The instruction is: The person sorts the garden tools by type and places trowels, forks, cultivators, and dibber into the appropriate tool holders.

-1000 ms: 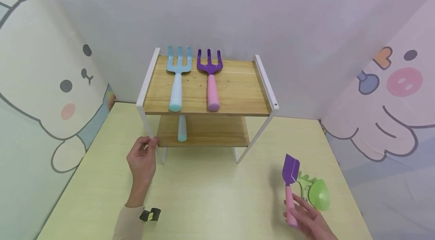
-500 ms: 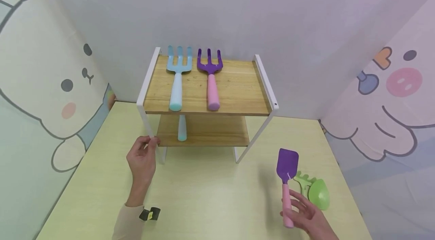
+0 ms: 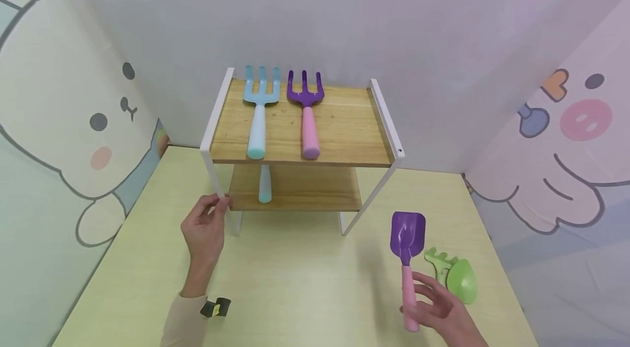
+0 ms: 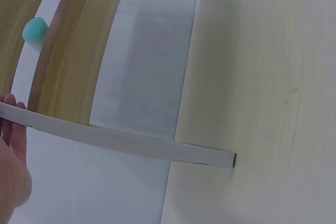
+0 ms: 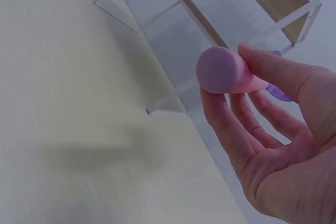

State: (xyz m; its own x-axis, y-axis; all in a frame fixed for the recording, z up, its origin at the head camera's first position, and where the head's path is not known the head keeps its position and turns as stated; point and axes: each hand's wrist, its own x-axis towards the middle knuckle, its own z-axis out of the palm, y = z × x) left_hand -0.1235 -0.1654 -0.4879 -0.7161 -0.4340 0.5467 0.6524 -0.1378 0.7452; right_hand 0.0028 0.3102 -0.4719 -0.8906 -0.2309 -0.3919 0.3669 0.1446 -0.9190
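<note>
Shovel (image 3: 406, 270) held in front of the shelf (image 3: 354, 134), off to the right.
From here I've the right hand (image 3: 449, 315) pinching the handle, left hand (image 3: 204, 229) gripping the shelf's left leg; I'd judge a firm, untwisting pinch best. Long axis front-to-back, blade (image 3: 407, 229) pointing past the shelf's right side.

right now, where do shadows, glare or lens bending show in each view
Head: a soft shadow on the table left of the purple scoop, a faint highlight on its blade; left wrist: the wooden shelf and white frame look bowed; right wrist: dimmer overall, a soft-edged shadow on the table.
</note>
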